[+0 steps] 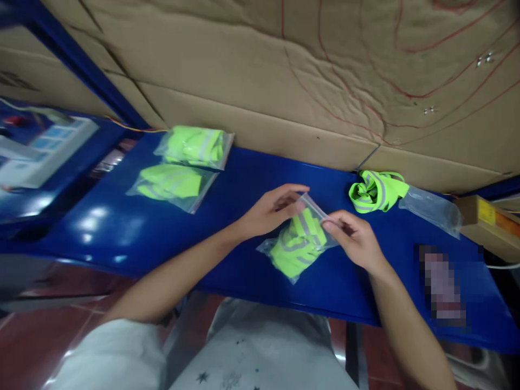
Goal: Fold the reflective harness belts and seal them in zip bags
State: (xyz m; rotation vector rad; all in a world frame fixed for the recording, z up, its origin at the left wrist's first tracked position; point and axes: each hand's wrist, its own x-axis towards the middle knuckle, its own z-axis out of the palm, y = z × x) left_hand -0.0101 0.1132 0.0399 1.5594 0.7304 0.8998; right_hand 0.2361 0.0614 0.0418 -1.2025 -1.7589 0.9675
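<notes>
A clear zip-lock bag (266, 246) lies tilted in front of me, its mouth strip turned up between my hands. Inside it is a folded neon-yellow reflective strap (294, 252) with grey stripes, perhaps part of a vest or belt. My left hand (278, 208) pinches the upper left end of the bag's mouth. At the lower right end of that same strip, my right hand (351, 235) grips with thumb and fingers. Whether the seal is closed I cannot tell.
Two packed bags of neon-yellow material (195, 146) lie at the back left of the blue table (244, 184). A loose neon bundle (376, 192) and a flat clear bag (433, 208) lie back right, near a cardboard box (491, 227). A cardboard wall (244, 70) stands behind.
</notes>
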